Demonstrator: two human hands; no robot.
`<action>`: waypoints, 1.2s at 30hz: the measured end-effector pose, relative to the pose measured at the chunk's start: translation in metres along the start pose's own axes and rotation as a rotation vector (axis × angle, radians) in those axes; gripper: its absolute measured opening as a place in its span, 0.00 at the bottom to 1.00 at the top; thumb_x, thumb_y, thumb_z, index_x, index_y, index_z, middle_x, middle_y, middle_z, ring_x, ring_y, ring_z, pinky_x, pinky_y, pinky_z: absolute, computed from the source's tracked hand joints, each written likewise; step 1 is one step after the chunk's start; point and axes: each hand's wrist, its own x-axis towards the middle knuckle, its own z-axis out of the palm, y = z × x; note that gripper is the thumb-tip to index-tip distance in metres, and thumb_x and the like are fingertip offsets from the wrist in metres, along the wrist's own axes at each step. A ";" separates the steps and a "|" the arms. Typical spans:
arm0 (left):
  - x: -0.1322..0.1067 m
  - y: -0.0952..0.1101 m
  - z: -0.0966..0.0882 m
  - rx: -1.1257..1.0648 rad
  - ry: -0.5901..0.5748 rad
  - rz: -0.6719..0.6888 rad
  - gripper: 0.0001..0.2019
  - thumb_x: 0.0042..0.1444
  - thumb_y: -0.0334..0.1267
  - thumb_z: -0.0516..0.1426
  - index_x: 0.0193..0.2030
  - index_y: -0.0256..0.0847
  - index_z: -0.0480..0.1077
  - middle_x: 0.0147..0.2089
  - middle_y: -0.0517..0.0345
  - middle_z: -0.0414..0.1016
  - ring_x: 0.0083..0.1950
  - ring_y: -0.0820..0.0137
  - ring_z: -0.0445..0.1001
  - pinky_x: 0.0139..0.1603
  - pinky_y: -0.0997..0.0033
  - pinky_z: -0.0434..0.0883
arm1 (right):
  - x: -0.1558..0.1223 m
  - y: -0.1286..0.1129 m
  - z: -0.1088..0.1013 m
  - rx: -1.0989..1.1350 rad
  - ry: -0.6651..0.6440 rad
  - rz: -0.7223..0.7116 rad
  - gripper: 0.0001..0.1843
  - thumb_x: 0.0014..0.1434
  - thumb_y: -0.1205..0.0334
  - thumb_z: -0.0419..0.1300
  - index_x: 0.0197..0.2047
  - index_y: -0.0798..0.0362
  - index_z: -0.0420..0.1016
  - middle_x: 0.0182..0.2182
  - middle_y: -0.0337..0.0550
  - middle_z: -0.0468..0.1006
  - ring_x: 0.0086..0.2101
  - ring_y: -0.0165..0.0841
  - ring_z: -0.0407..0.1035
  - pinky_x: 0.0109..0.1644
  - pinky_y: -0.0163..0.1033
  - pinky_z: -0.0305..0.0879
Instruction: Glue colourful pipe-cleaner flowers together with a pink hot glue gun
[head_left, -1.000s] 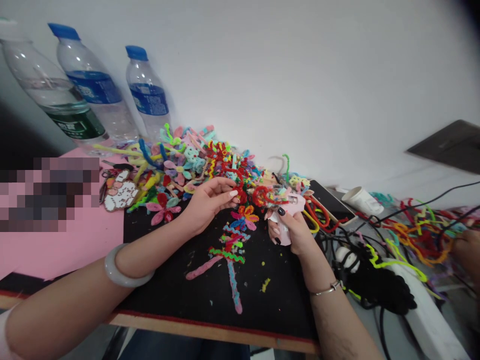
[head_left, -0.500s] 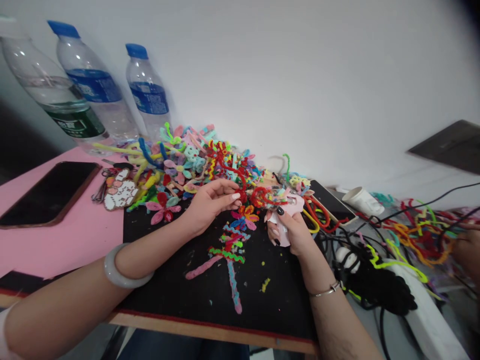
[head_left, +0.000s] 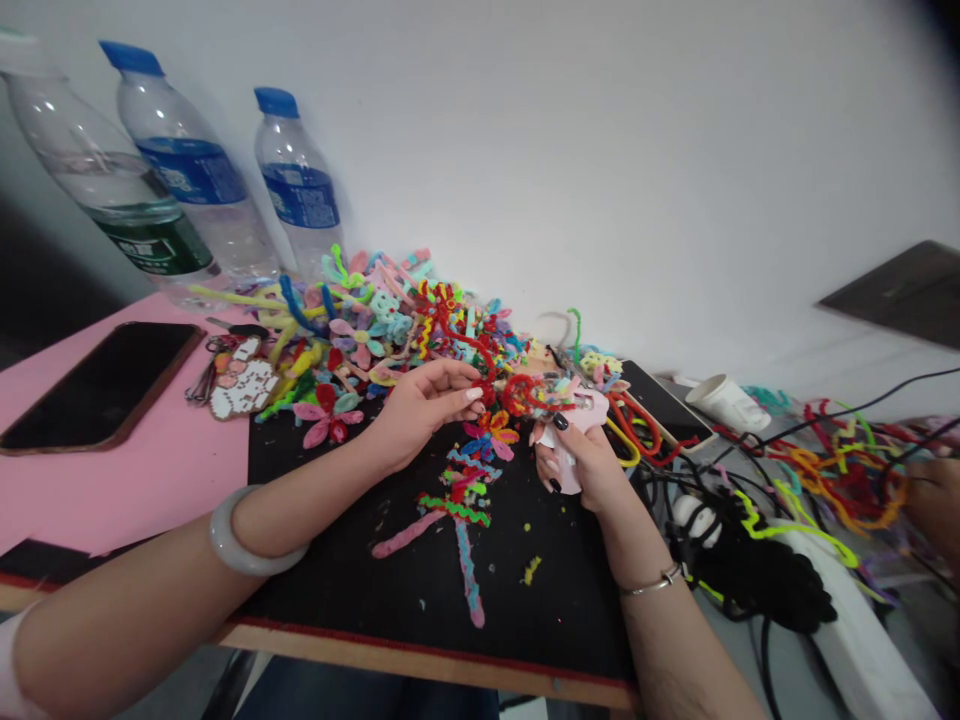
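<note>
left hand — fingertips pinching a red fuzzy piece | right hand — curled round a pink glue gun | bright flower between them

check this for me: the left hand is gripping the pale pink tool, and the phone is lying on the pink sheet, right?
Not quite: the right hand is gripping the pale pink tool, as the head view shows; the left hand is at a red fuzzy wire. The phone is lying on the pink sheet.
</note>
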 end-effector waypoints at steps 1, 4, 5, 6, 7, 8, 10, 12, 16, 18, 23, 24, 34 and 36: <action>0.000 0.000 0.000 0.000 0.000 -0.001 0.10 0.45 0.34 0.63 0.36 0.39 0.71 0.30 0.63 0.73 0.31 0.76 0.75 0.36 0.76 0.73 | 0.000 0.000 0.000 0.003 -0.004 -0.003 0.18 0.51 0.47 0.61 0.31 0.56 0.69 0.14 0.32 0.63 0.13 0.24 0.56 0.16 0.32 0.59; 0.000 -0.001 0.000 0.000 0.003 0.002 0.10 0.45 0.34 0.63 0.36 0.39 0.71 0.30 0.63 0.73 0.30 0.77 0.74 0.35 0.76 0.72 | 0.000 0.001 0.000 0.005 -0.012 -0.008 0.18 0.51 0.47 0.61 0.31 0.56 0.70 0.14 0.32 0.63 0.13 0.24 0.56 0.16 0.33 0.59; 0.000 -0.001 0.000 0.002 0.004 0.005 0.10 0.45 0.34 0.63 0.36 0.39 0.71 0.30 0.63 0.73 0.30 0.77 0.74 0.35 0.77 0.72 | 0.000 0.001 -0.001 0.005 -0.015 -0.012 0.18 0.51 0.47 0.61 0.31 0.56 0.70 0.14 0.31 0.63 0.13 0.23 0.56 0.16 0.32 0.59; 0.000 -0.001 0.000 0.004 0.004 0.007 0.10 0.45 0.34 0.63 0.36 0.39 0.71 0.30 0.64 0.73 0.30 0.77 0.74 0.35 0.77 0.72 | 0.000 0.001 -0.001 0.005 -0.018 -0.016 0.18 0.51 0.47 0.61 0.31 0.57 0.70 0.14 0.31 0.63 0.13 0.23 0.56 0.15 0.32 0.59; 0.000 -0.001 -0.001 0.007 0.004 0.009 0.10 0.45 0.34 0.63 0.36 0.39 0.71 0.30 0.64 0.73 0.30 0.77 0.74 0.35 0.77 0.72 | 0.000 0.001 -0.001 0.006 -0.022 -0.021 0.19 0.51 0.47 0.61 0.31 0.57 0.70 0.14 0.31 0.63 0.12 0.23 0.56 0.15 0.32 0.59; 0.001 -0.001 -0.001 0.010 0.004 0.009 0.10 0.45 0.34 0.63 0.36 0.40 0.72 0.30 0.64 0.73 0.30 0.77 0.74 0.35 0.77 0.73 | 0.000 0.000 -0.001 0.006 -0.025 -0.025 0.19 0.51 0.47 0.61 0.31 0.57 0.70 0.14 0.31 0.63 0.12 0.23 0.56 0.15 0.32 0.59; 0.001 -0.001 -0.002 0.014 0.006 0.013 0.09 0.46 0.34 0.63 0.36 0.40 0.72 0.30 0.64 0.73 0.30 0.77 0.74 0.35 0.77 0.72 | 0.000 0.000 0.000 0.007 -0.027 -0.027 0.18 0.51 0.48 0.61 0.31 0.57 0.70 0.14 0.32 0.63 0.12 0.23 0.57 0.14 0.32 0.59; 0.001 -0.001 -0.002 0.021 0.009 0.018 0.09 0.46 0.34 0.63 0.36 0.40 0.72 0.29 0.64 0.72 0.30 0.78 0.73 0.33 0.79 0.72 | 0.001 0.000 0.000 0.011 -0.027 -0.030 0.18 0.52 0.48 0.61 0.30 0.57 0.70 0.13 0.32 0.63 0.12 0.24 0.57 0.14 0.32 0.60; 0.001 -0.001 -0.002 0.028 0.016 0.024 0.08 0.46 0.33 0.63 0.36 0.41 0.72 0.28 0.66 0.71 0.28 0.81 0.71 0.29 0.83 0.70 | 0.001 -0.001 0.000 0.021 -0.031 -0.042 0.17 0.53 0.50 0.60 0.30 0.57 0.70 0.13 0.32 0.63 0.12 0.23 0.57 0.15 0.32 0.60; 0.001 -0.001 -0.002 0.023 0.020 0.024 0.09 0.46 0.33 0.63 0.36 0.41 0.72 0.28 0.66 0.71 0.27 0.81 0.71 0.29 0.83 0.69 | 0.001 0.000 0.000 0.024 -0.033 -0.045 0.17 0.53 0.50 0.60 0.31 0.58 0.70 0.13 0.32 0.63 0.12 0.23 0.57 0.14 0.32 0.60; 0.001 -0.001 -0.002 0.016 0.032 0.025 0.09 0.46 0.34 0.63 0.36 0.41 0.72 0.28 0.65 0.70 0.27 0.81 0.70 0.28 0.82 0.69 | 0.001 0.001 -0.002 0.030 -0.044 -0.041 0.17 0.53 0.50 0.60 0.31 0.58 0.71 0.14 0.32 0.64 0.12 0.24 0.58 0.15 0.32 0.60; 0.001 -0.001 -0.002 0.015 0.034 0.025 0.09 0.46 0.34 0.63 0.36 0.41 0.72 0.28 0.65 0.71 0.27 0.81 0.70 0.28 0.82 0.69 | 0.001 0.001 -0.002 0.031 -0.044 -0.041 0.17 0.53 0.50 0.60 0.31 0.58 0.71 0.14 0.32 0.64 0.12 0.23 0.58 0.15 0.32 0.60; 0.001 -0.001 -0.002 0.023 0.046 0.041 0.09 0.46 0.34 0.63 0.36 0.41 0.72 0.28 0.65 0.71 0.27 0.80 0.70 0.28 0.81 0.68 | 0.001 0.002 -0.002 0.012 -0.044 -0.016 0.17 0.53 0.50 0.60 0.31 0.57 0.70 0.14 0.32 0.64 0.13 0.23 0.57 0.15 0.32 0.60; 0.001 -0.001 -0.002 0.021 0.051 0.040 0.09 0.46 0.34 0.63 0.36 0.41 0.72 0.28 0.65 0.71 0.27 0.80 0.70 0.28 0.81 0.68 | 0.001 0.002 -0.002 0.008 -0.040 -0.018 0.17 0.53 0.50 0.60 0.31 0.57 0.70 0.14 0.32 0.64 0.13 0.23 0.57 0.15 0.32 0.60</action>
